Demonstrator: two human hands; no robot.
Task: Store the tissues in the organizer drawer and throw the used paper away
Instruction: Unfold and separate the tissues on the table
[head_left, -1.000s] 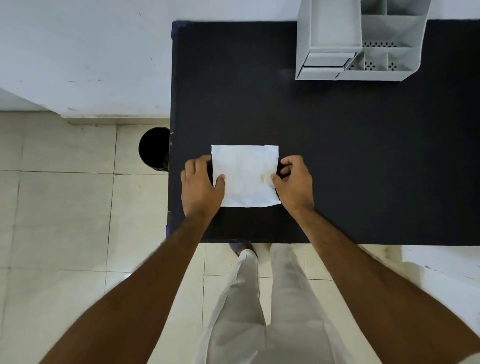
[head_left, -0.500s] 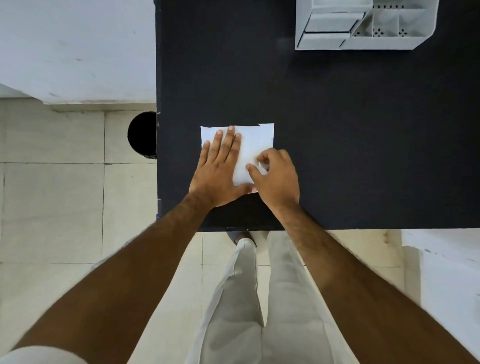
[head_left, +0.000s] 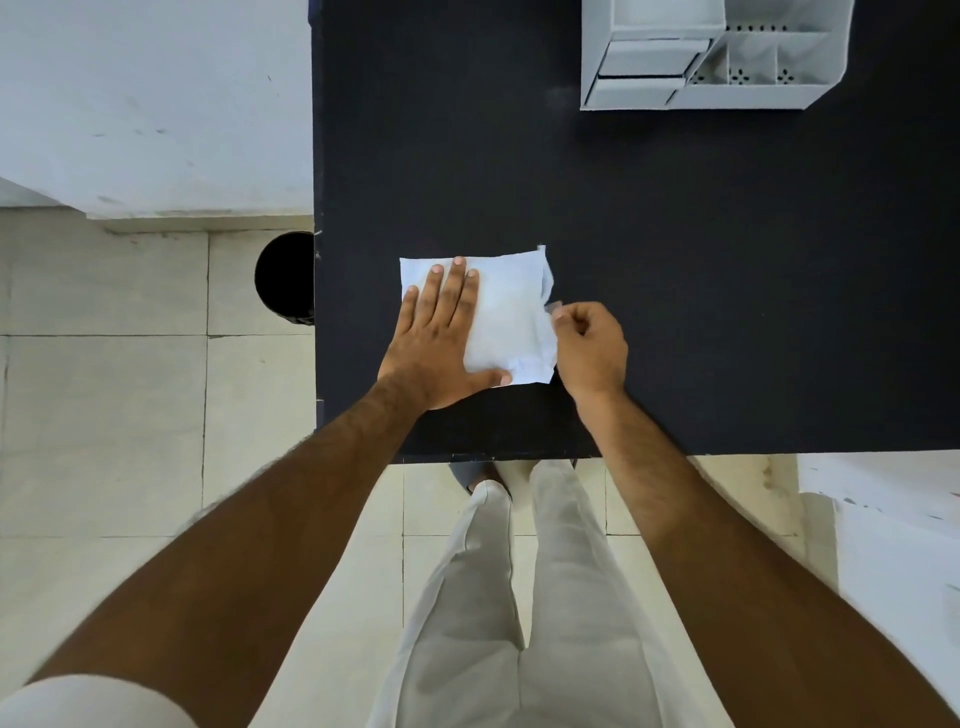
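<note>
While pinning and peeling at once: two hands split the work, judged as separating a sheet or wrapper from the stack.
Left hand (head_left: 441, 332): spread flat, palm down, pressing on the left half of the flat white square tissue stack (head_left: 511, 322); likely anchoring it against sliding.
Right hand (head_left: 589, 345): fingers curled, thumb and forefinger pinching a thin pale edge at the stack's right side, lifted slightly off the rest.
Tissue stack: lying near the front edge of the matte black rectangular table (head_left: 675, 260); right edge ruffled.
Pale grey plastic desk organizer (head_left: 711, 57): far right of table, well apart from the hands; drawers shut, contents hidden; open perforated compartments look empty.
Round black bin (head_left: 285, 278): on the floor just beside the table's left edge; interior dark, contents not discernible.
</note>
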